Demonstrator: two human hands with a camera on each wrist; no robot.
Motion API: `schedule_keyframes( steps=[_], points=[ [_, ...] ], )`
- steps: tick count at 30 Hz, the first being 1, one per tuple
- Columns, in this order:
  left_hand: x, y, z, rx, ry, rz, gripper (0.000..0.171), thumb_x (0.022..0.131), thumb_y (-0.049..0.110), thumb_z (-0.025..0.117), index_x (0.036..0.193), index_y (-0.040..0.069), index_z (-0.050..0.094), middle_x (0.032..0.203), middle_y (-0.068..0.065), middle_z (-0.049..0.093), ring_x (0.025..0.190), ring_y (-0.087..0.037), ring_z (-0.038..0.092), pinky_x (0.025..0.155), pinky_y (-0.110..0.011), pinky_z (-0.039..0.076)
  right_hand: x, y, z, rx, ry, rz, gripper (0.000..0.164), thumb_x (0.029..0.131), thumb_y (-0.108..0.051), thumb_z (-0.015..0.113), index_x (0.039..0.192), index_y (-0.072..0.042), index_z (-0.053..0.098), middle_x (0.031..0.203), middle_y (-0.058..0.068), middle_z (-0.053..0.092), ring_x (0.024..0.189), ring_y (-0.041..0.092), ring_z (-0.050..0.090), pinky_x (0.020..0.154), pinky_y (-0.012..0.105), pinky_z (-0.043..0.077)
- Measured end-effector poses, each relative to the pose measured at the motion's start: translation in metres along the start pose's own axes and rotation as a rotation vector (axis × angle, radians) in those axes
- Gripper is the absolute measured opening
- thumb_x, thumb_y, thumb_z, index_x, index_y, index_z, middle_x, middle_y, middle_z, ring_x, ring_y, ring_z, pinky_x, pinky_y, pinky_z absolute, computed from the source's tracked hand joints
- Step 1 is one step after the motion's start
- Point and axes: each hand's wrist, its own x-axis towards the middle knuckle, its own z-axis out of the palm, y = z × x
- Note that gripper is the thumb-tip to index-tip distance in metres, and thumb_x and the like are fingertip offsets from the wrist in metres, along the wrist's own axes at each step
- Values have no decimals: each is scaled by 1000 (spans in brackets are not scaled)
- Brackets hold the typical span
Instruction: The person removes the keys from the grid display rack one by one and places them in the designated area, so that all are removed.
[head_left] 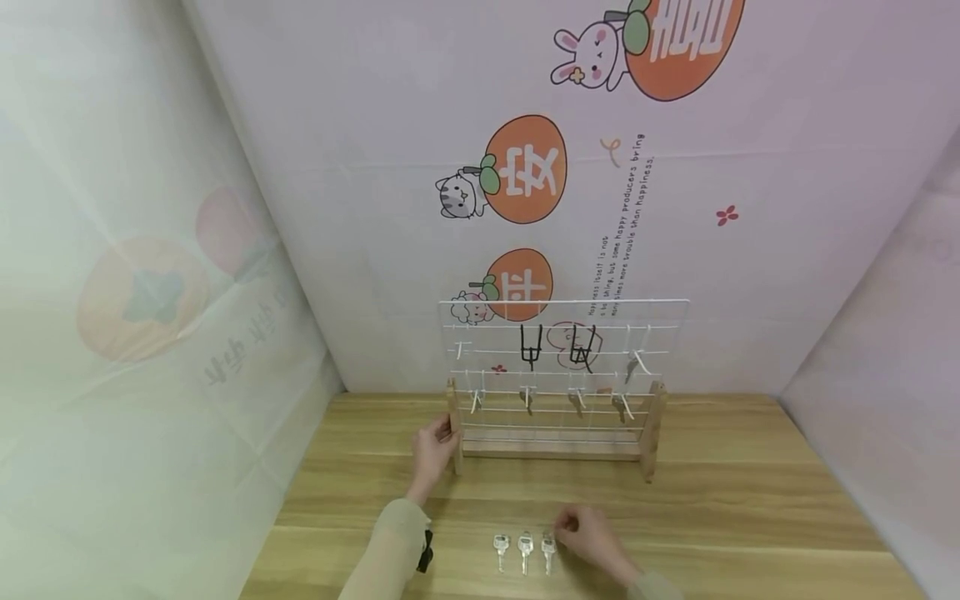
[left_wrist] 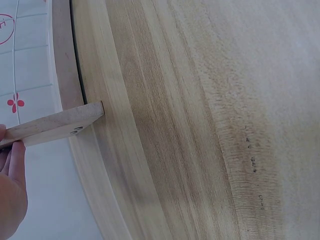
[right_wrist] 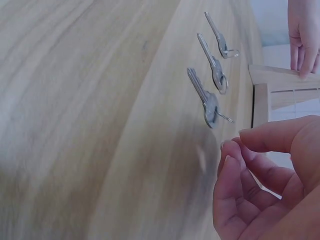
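"Left hand (head_left: 432, 450)?"

"We find it gripping the pale wooden upright (left_wrist: 55, 123) of the white wire-grid rack (head_left: 551, 455), presumably for steadiness."

"Right hand (head_left: 588, 537)?"

"Curled; we see nothing held. Three silver metal keys (head_left: 526, 544) lie just left of it on the wood-grain desk (head_left: 735, 483), spaced presumably for pinching."

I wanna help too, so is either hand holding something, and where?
The left hand grips the rack by its left post. The right hand holds nothing that I can see.

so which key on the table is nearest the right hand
The rightmost key in the head view, right beside the right hand; the other two lie farther left.
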Motion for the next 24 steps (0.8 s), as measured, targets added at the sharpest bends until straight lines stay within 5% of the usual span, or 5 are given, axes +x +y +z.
schedule_keyframes(
  steps=[9, 16, 24],
  points=[
    [1, 1, 0, -14, -6, -20, 37, 88, -8, 66, 123, -17, 58, 118, -37, 64, 107, -46, 68, 87, -36, 64, -2, -9, -26, 37, 17, 34, 9, 84, -2, 67, 92, 4, 66, 79, 9, 66, 61, 10, 58, 52, 16, 52],
    [1, 0, 0, -3, -5, -20, 36, 87, -9, 66, 122, -17, 59, 117, -37, 64, 106, -46, 68, 87, -36, 64, 7, -24, -52, -111, 178, 16, 5, 82, -3, 71, 86, -5, 71, 77, 1, 69, 66, 5, 58, 58, 14, 52],
    [0, 2, 1, -7, 6, 1, 35, 87, -10, 66, 120, -17, 60, 115, -37, 65, 105, -46, 69, 86, -34, 64, 9, -47, -87, -121, 266, 4, 5, 84, -3, 72, 89, -5, 71, 82, 3, 72, 68, 7, 61, 59, 15, 53]
  ],
)
